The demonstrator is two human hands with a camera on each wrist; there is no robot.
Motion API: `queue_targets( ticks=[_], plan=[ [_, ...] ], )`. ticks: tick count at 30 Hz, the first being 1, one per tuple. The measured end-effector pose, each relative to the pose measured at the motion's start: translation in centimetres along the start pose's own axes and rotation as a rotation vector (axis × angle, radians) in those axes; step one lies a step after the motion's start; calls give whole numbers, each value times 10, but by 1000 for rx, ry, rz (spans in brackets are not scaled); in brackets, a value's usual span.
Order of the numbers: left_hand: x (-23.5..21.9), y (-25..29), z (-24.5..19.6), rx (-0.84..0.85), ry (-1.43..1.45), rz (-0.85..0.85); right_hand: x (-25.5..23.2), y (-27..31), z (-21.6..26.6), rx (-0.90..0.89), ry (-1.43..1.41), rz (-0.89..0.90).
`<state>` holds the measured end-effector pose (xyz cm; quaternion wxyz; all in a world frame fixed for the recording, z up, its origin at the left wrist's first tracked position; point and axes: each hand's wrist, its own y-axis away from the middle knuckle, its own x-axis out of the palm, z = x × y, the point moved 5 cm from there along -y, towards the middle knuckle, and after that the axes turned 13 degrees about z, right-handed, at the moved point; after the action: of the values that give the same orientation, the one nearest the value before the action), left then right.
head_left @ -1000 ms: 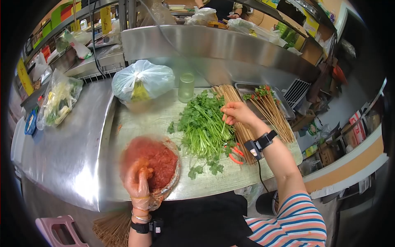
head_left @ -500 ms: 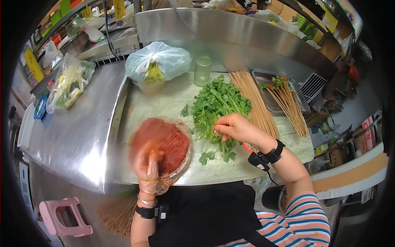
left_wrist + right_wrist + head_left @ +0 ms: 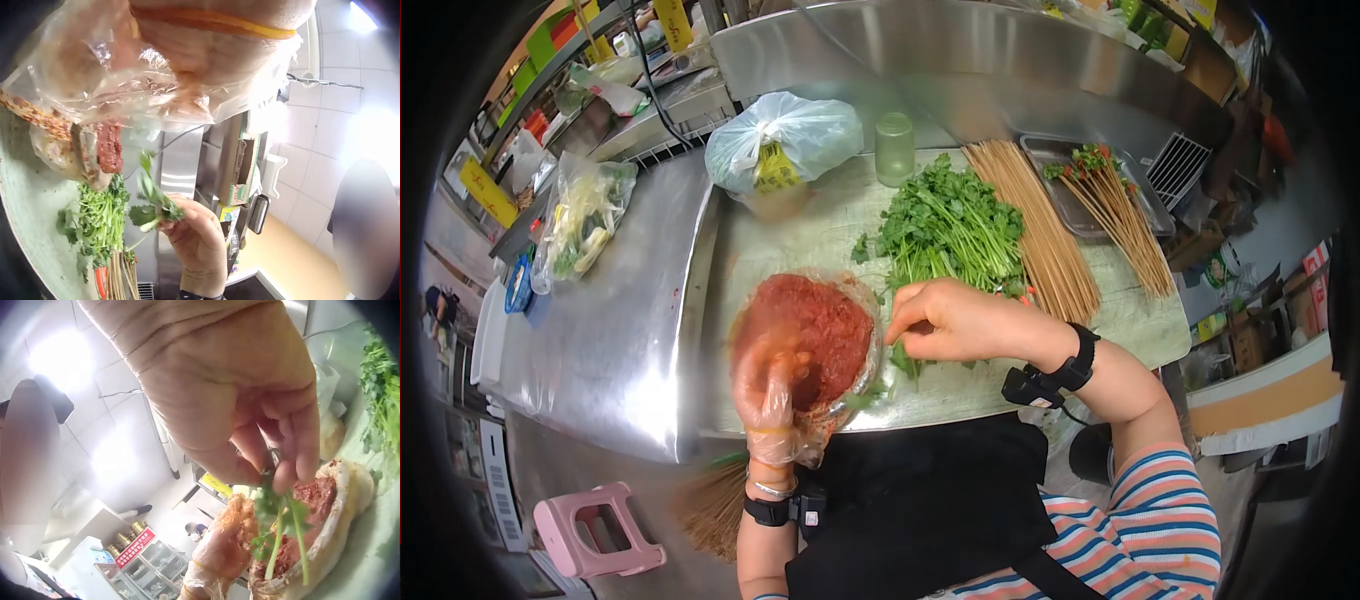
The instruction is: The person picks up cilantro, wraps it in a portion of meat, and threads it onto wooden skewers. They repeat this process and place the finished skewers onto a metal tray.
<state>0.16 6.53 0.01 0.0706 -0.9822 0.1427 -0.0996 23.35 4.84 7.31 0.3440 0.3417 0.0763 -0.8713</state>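
Note:
My right hand [image 3: 960, 320] pinches a small coriander sprig [image 3: 149, 195] between thumb and fingertips, its stems hanging down in the right wrist view. It is just right of a bowl with a plastic-covered rim [image 3: 357, 482], full of red minced meat [image 3: 825, 325]. My left hand [image 3: 762, 395], in a clear plastic glove with a band at the wrist, is at the bowl's left front, over the meat. Its fingers are smeared orange-red and partly hidden; I cannot tell whether they grip any meat. A pile of coriander [image 3: 960, 230] lies beyond my right hand.
Bare wooden skewers [image 3: 1040, 235] lie right of the coriander. A metal tray [image 3: 1050, 175] bears skewers with red and green tips [image 3: 1092, 160]. Behind stand a green glass jar [image 3: 894, 155] and a tied plastic bag [image 3: 785, 145]. A bag of vegetables [image 3: 585, 220] lies left; a pink stool [image 3: 565, 540] stands below.
My right hand has come from the coriander pile toward me and left, close to the bowl, with the sprig. The left hand stays at the meat. The head view has shifted.

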Motion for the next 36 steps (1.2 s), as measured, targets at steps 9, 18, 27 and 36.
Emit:
queue_targets(
  ticks=[9, 18, 27, 36],
  plan=[
    [49, 9, -15, -178, -232, 451, 13, -12, 16, -187, -49, -14],
    [53, 20, 0, -341, 17, 366, 17, -14, 22, -245, -97, -222],
    [38, 20, 6, -270, 407, 247, 44, -16, 12, -372, -190, -367],
    [33, 18, 5, -65, 174, 169, 80, -34, -20, -200, -984, -306]
  ],
)
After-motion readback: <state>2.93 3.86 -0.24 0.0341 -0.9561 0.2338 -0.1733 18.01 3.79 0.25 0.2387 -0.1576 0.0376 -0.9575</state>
